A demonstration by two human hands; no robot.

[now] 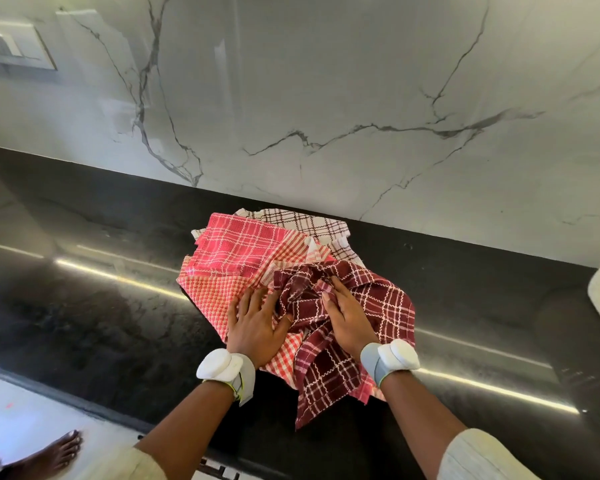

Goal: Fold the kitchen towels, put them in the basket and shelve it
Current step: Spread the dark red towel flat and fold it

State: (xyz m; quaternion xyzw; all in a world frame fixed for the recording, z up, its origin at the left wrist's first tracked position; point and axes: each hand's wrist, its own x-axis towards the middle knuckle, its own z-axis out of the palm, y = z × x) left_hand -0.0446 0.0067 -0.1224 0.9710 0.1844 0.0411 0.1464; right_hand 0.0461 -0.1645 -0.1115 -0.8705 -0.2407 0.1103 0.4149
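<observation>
— Maroon towel tops our pile, trailing over the counter's near edge.
— Our right hand pinches its bunched middle; our left hand presses flat just beside it.

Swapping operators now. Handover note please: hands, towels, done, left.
Left hand: fingers spread, pressing on the orange checked towel.
Right hand: fingers curled into the crumpled maroon checked towel.
Pink checked towel and white towel with brown lines lie behind, all in one loose pile on the black countertop.
Done: no towel folded.
Left: fold all, fill the basket, shelve it. No basket in view.
</observation>
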